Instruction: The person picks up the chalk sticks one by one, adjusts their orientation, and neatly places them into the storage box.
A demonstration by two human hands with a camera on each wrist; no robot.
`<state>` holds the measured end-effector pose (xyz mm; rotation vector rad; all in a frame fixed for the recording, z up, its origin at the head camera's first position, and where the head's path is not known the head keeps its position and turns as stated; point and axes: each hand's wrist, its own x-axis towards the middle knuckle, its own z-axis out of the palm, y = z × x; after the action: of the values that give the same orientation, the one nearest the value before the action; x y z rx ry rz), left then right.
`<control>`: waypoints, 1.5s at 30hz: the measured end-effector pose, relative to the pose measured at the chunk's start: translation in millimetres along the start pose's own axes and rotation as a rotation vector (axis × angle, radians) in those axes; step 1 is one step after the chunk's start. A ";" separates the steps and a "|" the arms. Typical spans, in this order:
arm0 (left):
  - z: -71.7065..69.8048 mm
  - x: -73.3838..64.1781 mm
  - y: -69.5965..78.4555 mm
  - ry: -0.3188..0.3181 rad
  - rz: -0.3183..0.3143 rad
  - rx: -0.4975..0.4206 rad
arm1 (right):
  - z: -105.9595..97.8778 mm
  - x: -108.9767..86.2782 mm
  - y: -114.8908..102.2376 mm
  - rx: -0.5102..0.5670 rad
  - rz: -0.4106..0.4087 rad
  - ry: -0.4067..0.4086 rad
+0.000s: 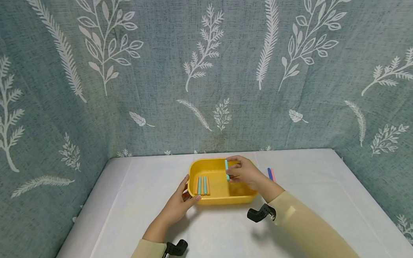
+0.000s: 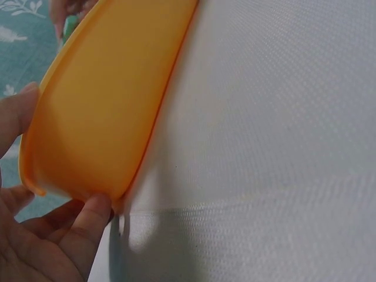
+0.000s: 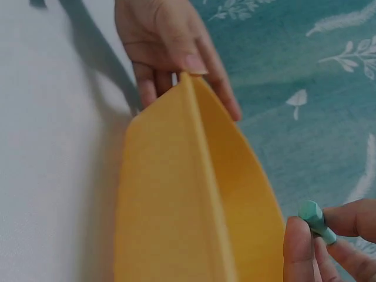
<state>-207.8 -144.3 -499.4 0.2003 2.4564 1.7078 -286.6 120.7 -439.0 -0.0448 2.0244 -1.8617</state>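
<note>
A yellow divided plastic tray sits toward the back of the white table. My left hand grips its left end, the thumb at the front corner and the fingers around the side; the left wrist view shows this hold close up. My right hand pinches a mint-green stick between thumb and fingers, above the tray near its divider. A faceted end of the mint-green stick shows in the right wrist view. Several orange and mint-green sticks lie side by side in the tray's left compartment.
To the right of the tray, partly behind the right forearm, lie a blue stick and a pink stick. A leaf-patterned teal cloth hangs behind and beside the white table.
</note>
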 end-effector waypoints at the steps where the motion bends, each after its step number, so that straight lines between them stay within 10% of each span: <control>1: -0.2 0.1 -0.3 0.000 0.001 -0.001 | 2.2 2.4 1.5 -0.008 0.006 0.004; 45: -1.1 -2.1 0.6 -0.011 -0.002 0.006 | 51.4 36.6 38.4 -0.190 0.160 0.056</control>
<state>-205.9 -145.5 -498.4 0.2065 2.4530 1.6945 -295.9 66.0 -487.8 0.1155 2.1684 -1.5876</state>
